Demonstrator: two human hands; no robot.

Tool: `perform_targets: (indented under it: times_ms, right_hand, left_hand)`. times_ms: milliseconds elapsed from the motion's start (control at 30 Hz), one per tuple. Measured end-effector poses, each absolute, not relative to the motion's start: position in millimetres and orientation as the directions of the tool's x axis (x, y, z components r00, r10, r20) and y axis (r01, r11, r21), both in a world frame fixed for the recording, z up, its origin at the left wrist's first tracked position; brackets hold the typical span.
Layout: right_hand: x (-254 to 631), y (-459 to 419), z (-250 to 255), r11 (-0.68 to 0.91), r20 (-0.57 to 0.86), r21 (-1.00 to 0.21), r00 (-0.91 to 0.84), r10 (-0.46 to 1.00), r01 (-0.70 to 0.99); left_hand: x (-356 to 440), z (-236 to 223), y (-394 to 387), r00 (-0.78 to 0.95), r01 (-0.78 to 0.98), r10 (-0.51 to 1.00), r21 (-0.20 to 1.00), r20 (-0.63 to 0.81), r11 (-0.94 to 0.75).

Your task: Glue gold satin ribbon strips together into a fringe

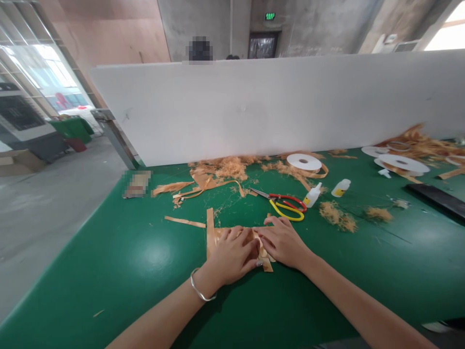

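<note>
Flat on the green table in front of me lies a piece made of tan ribbon strips [210, 233], with ends sticking out at its left and lower right. My left hand [234, 254], a silver bangle at its wrist, bends its fingers over the middle of the piece, thumb low near a ribbon end [268, 265]. My right hand [285, 242] is on the right part, its fingertips gathered at the ribbon close to the left fingers. Both hands cover much of the piece. Just beyond them rest scissors [286, 206] with red and yellow handles, and a loose ribbon strip [185, 222].
White glue bottles [313, 195] stand right of the scissors. Frayed tan fibre [228, 168] and ribbon scraps lie along a white partition [247, 106]. White spools [304, 162] and a black flat object [438, 201] are farther right. Fibre tufts [337, 216] lie near the bottles.
</note>
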State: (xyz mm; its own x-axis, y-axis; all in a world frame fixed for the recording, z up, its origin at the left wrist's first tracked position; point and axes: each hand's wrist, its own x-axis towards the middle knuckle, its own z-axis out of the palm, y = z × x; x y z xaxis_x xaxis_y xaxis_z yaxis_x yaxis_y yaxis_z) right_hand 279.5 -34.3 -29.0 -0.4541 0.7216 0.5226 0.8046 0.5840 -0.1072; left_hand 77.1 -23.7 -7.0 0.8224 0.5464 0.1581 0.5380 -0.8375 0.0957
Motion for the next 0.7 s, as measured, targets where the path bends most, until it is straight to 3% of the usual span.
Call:
perform_targets:
  times_ms: [700]
  right_hand:
    - [281.1,-33.7,-20.4,0.495,0.457,-0.31,-0.329,0.826,0.812]
  left_hand:
    - [76.2,-4.4,-24.2,0.821,0.534,0.548,0.127,0.157,-0.836]
